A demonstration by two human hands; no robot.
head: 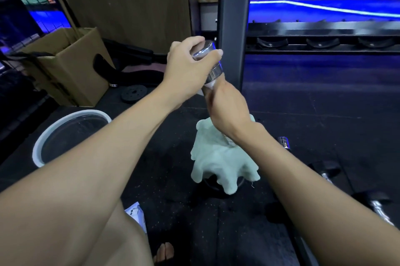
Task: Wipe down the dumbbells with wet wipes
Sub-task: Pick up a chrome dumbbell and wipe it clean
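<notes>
I see a dim room; the strongest light is a blue-white strip (324, 7) glowing upper right, tinting the floor (324, 97) blue. The forearms are evenly lit, casting faint shadows. The chrome dumbbell end (213, 69) shows glare. Wide-angle bending curves the frame edges, and the whole view is soft

Dumbbell (213, 66) upright at centre, lower end on floor (303, 114), just before rack post (234, 17). Left hand (190, 64) on its top end; right hand (227, 107) below on handle, cloth (223, 164) hanging beneath over lower end. Basin (43, 136) on floor at left, cardboard box (71, 66) behind it, weight plate (133, 93) right of box. More dumbbells (285, 142) on floor at right. Rack shelf (324, 34) behind, right of post. Packet (136, 213) near left, beside knee.
</notes>
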